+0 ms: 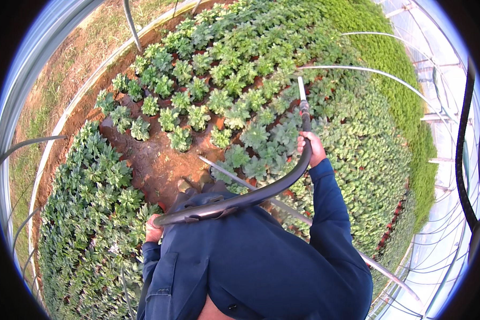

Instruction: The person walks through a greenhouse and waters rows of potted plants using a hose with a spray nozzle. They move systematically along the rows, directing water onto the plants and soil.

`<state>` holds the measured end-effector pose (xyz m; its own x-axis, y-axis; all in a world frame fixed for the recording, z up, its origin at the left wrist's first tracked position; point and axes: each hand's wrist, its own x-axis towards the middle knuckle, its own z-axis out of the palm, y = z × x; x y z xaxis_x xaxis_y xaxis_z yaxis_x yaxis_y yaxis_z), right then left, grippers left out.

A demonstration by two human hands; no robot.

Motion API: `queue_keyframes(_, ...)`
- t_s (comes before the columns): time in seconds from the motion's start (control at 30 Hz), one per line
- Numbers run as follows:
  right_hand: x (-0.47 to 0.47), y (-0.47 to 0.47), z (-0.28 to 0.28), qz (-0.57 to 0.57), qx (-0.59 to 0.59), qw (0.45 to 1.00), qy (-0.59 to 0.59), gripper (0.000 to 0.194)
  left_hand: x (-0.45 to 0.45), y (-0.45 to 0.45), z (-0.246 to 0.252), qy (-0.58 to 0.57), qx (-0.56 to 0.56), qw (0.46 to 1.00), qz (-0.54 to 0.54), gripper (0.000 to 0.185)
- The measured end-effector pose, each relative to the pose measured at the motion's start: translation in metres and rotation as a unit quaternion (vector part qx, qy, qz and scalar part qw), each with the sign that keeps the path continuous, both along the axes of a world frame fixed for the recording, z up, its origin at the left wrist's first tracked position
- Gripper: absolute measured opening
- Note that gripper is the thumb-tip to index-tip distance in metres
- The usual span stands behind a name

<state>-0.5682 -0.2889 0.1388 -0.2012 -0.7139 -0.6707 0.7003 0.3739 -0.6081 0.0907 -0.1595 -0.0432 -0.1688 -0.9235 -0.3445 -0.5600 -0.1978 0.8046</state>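
A thick black hose (260,192) curves across the front of my dark blue jacket (240,252). My right hand (313,147) grips it near its far end, arm stretched forward. Beyond that hand, a white pipe nozzle (302,89) is fitted to the hose and points away over leafy potted plants (260,106). At my left side, my left hand (153,229) is closed around the hose lower down. Whether water leaves the nozzle is hard to tell.
Wet brown soil (160,160) lies before my shoes (184,185). Dense leafy plants (92,208) grow on the left, and bright green ones (404,96) at the far right. A grey pole (280,205) slants past me. Curved greenhouse hoops (368,70) and plastic film (444,224) edge the beds.
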Motion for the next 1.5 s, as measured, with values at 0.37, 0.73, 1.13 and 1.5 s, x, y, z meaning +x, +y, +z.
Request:
queue_keyframes(0.37,-0.026,0.019,-0.019,-0.041,0.024,0.997,0.053,0.017,-0.016,-0.005,0.035,0.006,-0.027,0.999,-0.037,0.020)
queue_keyframes(0.73,-0.008,0.033,-0.032,-0.009,0.056,0.998,-0.033,0.011,-0.016,0.002,0.073,0.033,0.045,0.998,0.005,0.034)
queue_keyframes(1.13,0.031,0.058,-0.032,0.029,0.092,0.990,-0.107,0.013,0.013,0.050,0.048,0.011,0.028,0.995,0.095,0.020)
queue_keyframes(1.5,0.072,0.091,-0.033,0.040,0.123,0.973,-0.191,0.017,0.021,0.066,0.068,0.009,-0.004,0.991,0.133,0.016)
